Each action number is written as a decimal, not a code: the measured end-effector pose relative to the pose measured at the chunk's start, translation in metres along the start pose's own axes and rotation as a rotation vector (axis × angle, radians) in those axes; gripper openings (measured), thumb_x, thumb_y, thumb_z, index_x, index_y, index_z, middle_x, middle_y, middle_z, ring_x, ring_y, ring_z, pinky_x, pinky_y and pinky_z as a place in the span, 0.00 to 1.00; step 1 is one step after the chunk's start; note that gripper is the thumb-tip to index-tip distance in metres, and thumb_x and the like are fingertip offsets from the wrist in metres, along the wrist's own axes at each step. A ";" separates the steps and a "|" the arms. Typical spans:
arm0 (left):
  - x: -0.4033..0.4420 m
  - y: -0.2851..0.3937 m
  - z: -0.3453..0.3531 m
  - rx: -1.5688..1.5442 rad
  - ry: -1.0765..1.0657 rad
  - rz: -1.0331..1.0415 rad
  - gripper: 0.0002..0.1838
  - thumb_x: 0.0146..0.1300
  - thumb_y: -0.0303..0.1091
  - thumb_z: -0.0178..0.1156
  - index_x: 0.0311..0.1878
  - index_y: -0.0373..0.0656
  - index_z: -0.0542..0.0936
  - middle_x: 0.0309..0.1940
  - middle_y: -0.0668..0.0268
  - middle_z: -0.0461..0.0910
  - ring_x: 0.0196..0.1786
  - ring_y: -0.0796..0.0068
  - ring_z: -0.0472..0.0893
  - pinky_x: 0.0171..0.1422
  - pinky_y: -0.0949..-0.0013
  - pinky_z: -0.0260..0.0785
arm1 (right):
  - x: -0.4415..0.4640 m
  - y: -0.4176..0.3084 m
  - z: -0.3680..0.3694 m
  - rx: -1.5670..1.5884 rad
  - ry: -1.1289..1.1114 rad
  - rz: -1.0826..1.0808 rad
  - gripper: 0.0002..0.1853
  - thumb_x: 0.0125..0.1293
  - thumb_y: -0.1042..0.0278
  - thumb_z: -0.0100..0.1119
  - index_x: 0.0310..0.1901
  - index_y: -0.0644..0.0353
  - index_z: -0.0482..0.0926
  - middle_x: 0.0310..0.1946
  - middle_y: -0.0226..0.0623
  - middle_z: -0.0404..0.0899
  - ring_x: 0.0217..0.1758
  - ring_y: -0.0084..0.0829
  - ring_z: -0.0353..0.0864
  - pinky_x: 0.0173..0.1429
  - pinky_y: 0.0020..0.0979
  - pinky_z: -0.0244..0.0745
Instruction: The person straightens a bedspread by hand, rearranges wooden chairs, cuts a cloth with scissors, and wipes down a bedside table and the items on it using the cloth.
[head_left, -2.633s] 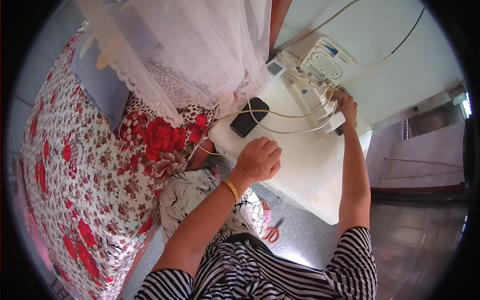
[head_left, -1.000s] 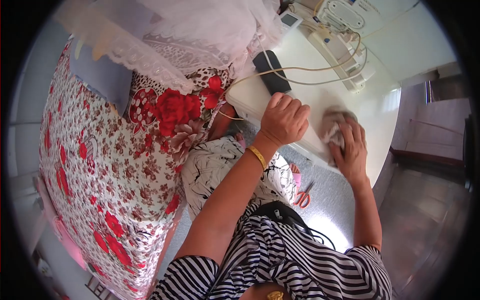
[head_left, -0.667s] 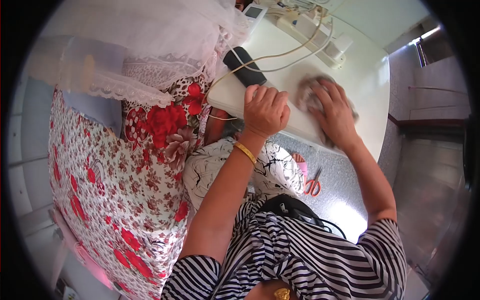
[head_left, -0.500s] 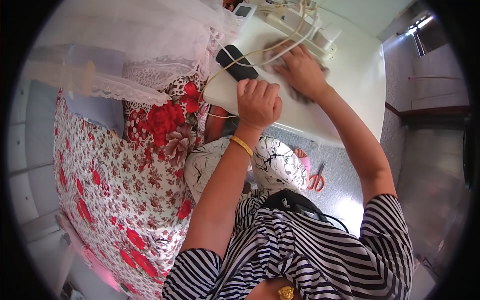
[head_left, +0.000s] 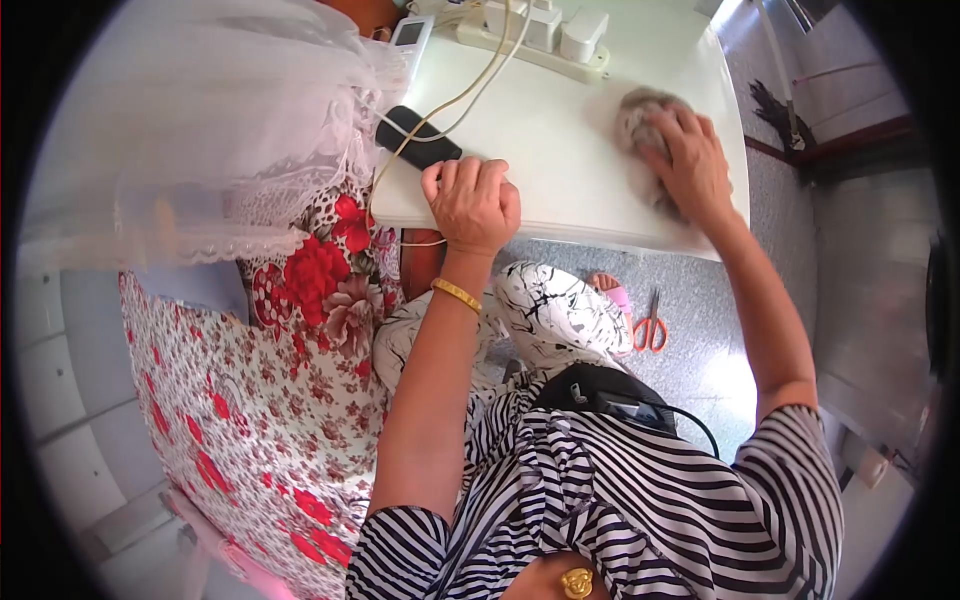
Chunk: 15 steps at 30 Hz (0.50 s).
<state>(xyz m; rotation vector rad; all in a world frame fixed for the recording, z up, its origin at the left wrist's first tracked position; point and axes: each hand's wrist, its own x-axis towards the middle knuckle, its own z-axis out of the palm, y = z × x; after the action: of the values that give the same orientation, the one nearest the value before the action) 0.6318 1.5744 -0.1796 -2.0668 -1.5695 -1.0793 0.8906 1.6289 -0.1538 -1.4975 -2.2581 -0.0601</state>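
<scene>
My right hand (head_left: 690,165) presses a crumpled grey-brown cloth (head_left: 640,125) onto the white tabletop (head_left: 560,130) near its right end, fingers bent over it; the cloth is partly smeared by motion. At the table's front edge, my left hand (head_left: 472,203) is closed, knuckles up, with a yellow bangle on the wrist. Just beyond its fingers lies a black oblong object (head_left: 418,138), its near end at or against the knuckles. Whatever those fingers grip underneath is hidden. A white cable and a yellowish one cross over the black object.
A power strip (head_left: 530,50) with white plugs sits at the back of the table, beside a white device with a screen (head_left: 410,45). Left is a bed with a floral cover (head_left: 290,400) and a white lace net (head_left: 230,120). Orange-handled scissors (head_left: 651,330) lie on the floor.
My right hand has slid the cloth across the tabletop toward the right end, away from the cables. My left hand stays closed by the black object. The camera view has shifted.
</scene>
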 end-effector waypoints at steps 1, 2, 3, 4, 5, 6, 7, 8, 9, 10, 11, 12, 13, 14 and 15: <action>0.000 0.000 0.000 -0.011 -0.010 0.012 0.08 0.44 0.27 0.50 0.28 0.46 0.77 0.24 0.68 0.71 0.29 0.66 0.70 0.49 0.64 0.57 | 0.012 0.009 0.008 -0.023 0.012 0.022 0.19 0.57 0.56 0.58 0.51 0.47 0.73 0.51 0.38 0.72 0.53 0.45 0.69 0.53 0.42 0.66; 0.000 0.000 0.000 -0.004 -0.018 0.011 0.08 0.44 0.27 0.50 0.28 0.46 0.77 0.24 0.69 0.71 0.29 0.67 0.70 0.49 0.64 0.57 | 0.026 0.019 0.015 -0.046 0.025 0.040 0.19 0.58 0.55 0.57 0.51 0.47 0.73 0.51 0.39 0.72 0.53 0.45 0.69 0.54 0.42 0.66; 0.000 0.000 -0.001 0.006 -0.025 0.009 0.08 0.45 0.27 0.50 0.28 0.46 0.77 0.23 0.69 0.71 0.29 0.67 0.70 0.49 0.63 0.56 | 0.043 0.025 0.018 -0.061 0.010 0.084 0.19 0.59 0.55 0.56 0.52 0.48 0.73 0.52 0.40 0.71 0.53 0.48 0.69 0.55 0.42 0.66; 0.000 0.000 -0.001 0.001 -0.029 0.015 0.08 0.45 0.27 0.50 0.28 0.46 0.77 0.23 0.69 0.71 0.29 0.67 0.70 0.49 0.63 0.56 | 0.062 0.031 0.022 -0.076 -0.006 0.125 0.19 0.60 0.56 0.55 0.52 0.49 0.73 0.53 0.41 0.71 0.54 0.50 0.68 0.55 0.42 0.67; 0.000 0.001 -0.002 0.010 -0.040 0.017 0.08 0.45 0.27 0.50 0.28 0.47 0.77 0.23 0.69 0.70 0.29 0.67 0.70 0.49 0.63 0.56 | 0.085 0.045 0.035 -0.122 -0.001 0.145 0.20 0.60 0.55 0.54 0.53 0.48 0.72 0.53 0.41 0.71 0.54 0.51 0.68 0.56 0.42 0.67; 0.001 0.000 -0.002 0.021 -0.051 0.018 0.08 0.46 0.27 0.50 0.29 0.47 0.77 0.23 0.69 0.70 0.29 0.68 0.69 0.49 0.63 0.55 | 0.103 0.056 0.045 -0.167 0.005 0.164 0.20 0.60 0.54 0.54 0.54 0.48 0.71 0.54 0.41 0.70 0.55 0.52 0.68 0.56 0.43 0.67; 0.002 0.000 -0.003 0.023 -0.054 0.020 0.08 0.46 0.27 0.50 0.29 0.47 0.77 0.23 0.69 0.70 0.29 0.68 0.69 0.49 0.63 0.55 | 0.120 0.047 0.036 -0.030 -0.052 0.277 0.21 0.59 0.52 0.54 0.53 0.49 0.72 0.54 0.44 0.69 0.60 0.47 0.63 0.60 0.40 0.62; 0.002 0.000 -0.003 0.012 -0.055 0.021 0.08 0.46 0.27 0.50 0.29 0.47 0.77 0.22 0.69 0.69 0.29 0.68 0.69 0.48 0.63 0.55 | 0.138 0.039 0.027 0.108 -0.109 0.388 0.23 0.58 0.51 0.55 0.53 0.51 0.73 0.54 0.47 0.68 0.65 0.42 0.57 0.65 0.37 0.58; 0.002 0.000 -0.003 -0.001 -0.057 0.022 0.08 0.46 0.27 0.49 0.29 0.47 0.77 0.22 0.69 0.69 0.29 0.68 0.69 0.48 0.63 0.55 | 0.151 0.047 0.034 0.110 -0.111 0.389 0.23 0.58 0.51 0.55 0.53 0.51 0.73 0.54 0.47 0.68 0.65 0.42 0.57 0.65 0.37 0.58; 0.002 0.000 -0.003 -0.001 -0.060 0.021 0.08 0.46 0.27 0.49 0.29 0.47 0.77 0.22 0.69 0.69 0.29 0.68 0.69 0.48 0.63 0.55 | 0.170 0.059 0.045 0.150 -0.148 0.346 0.22 0.58 0.51 0.54 0.52 0.52 0.73 0.55 0.47 0.68 0.63 0.44 0.61 0.62 0.39 0.61; 0.001 -0.001 -0.001 0.006 -0.049 0.031 0.07 0.44 0.27 0.51 0.28 0.47 0.76 0.22 0.69 0.68 0.29 0.68 0.68 0.47 0.63 0.56 | 0.184 0.070 0.054 0.187 -0.185 0.304 0.22 0.59 0.51 0.53 0.52 0.53 0.72 0.55 0.47 0.67 0.60 0.46 0.64 0.60 0.41 0.63; 0.001 -0.002 0.000 0.013 -0.036 0.040 0.06 0.43 0.28 0.52 0.27 0.47 0.76 0.23 0.69 0.67 0.29 0.68 0.67 0.46 0.63 0.56 | 0.192 0.079 0.064 0.183 -0.186 0.306 0.22 0.59 0.51 0.53 0.52 0.53 0.72 0.55 0.47 0.67 0.60 0.46 0.64 0.60 0.41 0.63; 0.001 -0.003 0.000 0.008 -0.030 0.040 0.06 0.43 0.28 0.52 0.27 0.47 0.76 0.23 0.69 0.67 0.29 0.68 0.67 0.46 0.63 0.56 | 0.196 0.085 0.072 0.100 -0.143 0.152 0.22 0.59 0.51 0.53 0.51 0.53 0.73 0.54 0.46 0.68 0.59 0.46 0.65 0.60 0.41 0.64; 0.001 -0.003 0.000 0.011 -0.028 0.043 0.06 0.43 0.28 0.52 0.27 0.47 0.75 0.23 0.69 0.67 0.29 0.68 0.67 0.46 0.63 0.56 | 0.196 0.091 0.080 0.015 -0.103 -0.001 0.21 0.59 0.51 0.53 0.50 0.53 0.73 0.54 0.45 0.69 0.59 0.47 0.65 0.59 0.42 0.65; 0.000 -0.003 0.000 0.013 -0.025 0.044 0.06 0.43 0.28 0.52 0.27 0.47 0.75 0.23 0.69 0.67 0.29 0.68 0.67 0.45 0.63 0.56 | 0.183 0.074 0.074 0.100 0.007 0.234 0.21 0.58 0.52 0.53 0.50 0.52 0.74 0.53 0.43 0.69 0.60 0.46 0.64 0.60 0.42 0.64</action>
<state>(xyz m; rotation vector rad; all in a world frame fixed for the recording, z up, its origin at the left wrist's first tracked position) 0.6294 1.5754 -0.1798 -2.1038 -1.5315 -1.0296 0.8726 1.8390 -0.1674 -1.6919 -2.0327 0.1150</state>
